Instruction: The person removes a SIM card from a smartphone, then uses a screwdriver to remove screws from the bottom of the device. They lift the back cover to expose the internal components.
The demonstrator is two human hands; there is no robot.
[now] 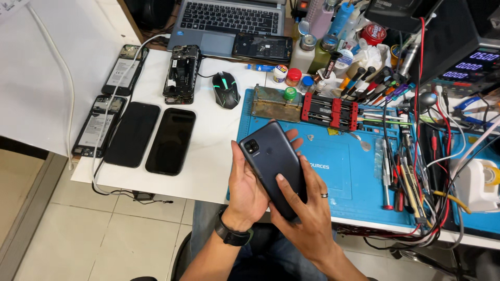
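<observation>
Screens: two dark, blank phone screens [151, 136] lie face-up side by side on the white bench [219, 156], left of the blue mat; a black instrument display [471, 66] with glowing purple digits stands at far right. Labels: white rectangular battery labels [95, 127] on two opened phones at the bench's left edge. Packages: small red-lidded and green-lidded jars [292, 78] behind the mat.

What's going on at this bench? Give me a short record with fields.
setting: white table with a blue work mat
left hand: cradles a dark grey phone, back side up
right hand: grips the phone's lower end, thumb on its back
beside: two black phones lying flat, opened phones, mouse, laptop
right side: screwdrivers, cables, bottles
</observation>
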